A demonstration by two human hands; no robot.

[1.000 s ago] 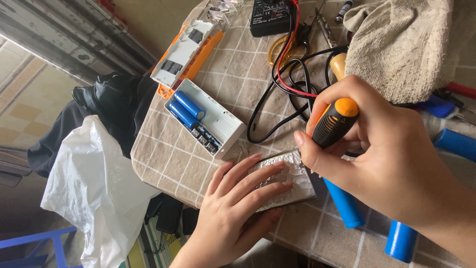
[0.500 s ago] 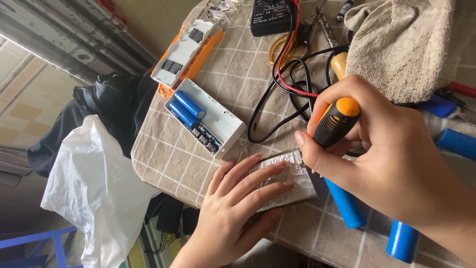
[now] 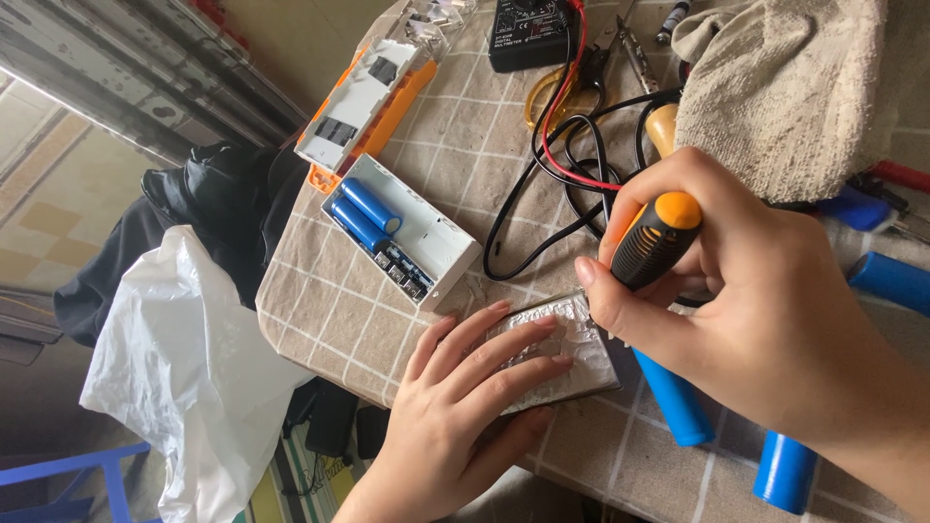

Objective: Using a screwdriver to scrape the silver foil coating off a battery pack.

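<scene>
My left hand lies flat on a silver foil-wrapped flat pack near the table's front edge, fingers spread across it. My right hand grips a screwdriver with an orange and black handle, held upright just above the pack's right end; its tip is hidden by my fingers. To the left sits an open white battery case with two blue cylindrical cells in it.
A checked beige cloth covers the table. Loose blue cells lie under my right hand. A black multimeter with red and black leads, scissors, an orange and white case lid, a beige towel. White plastic bag hangs beside the table.
</scene>
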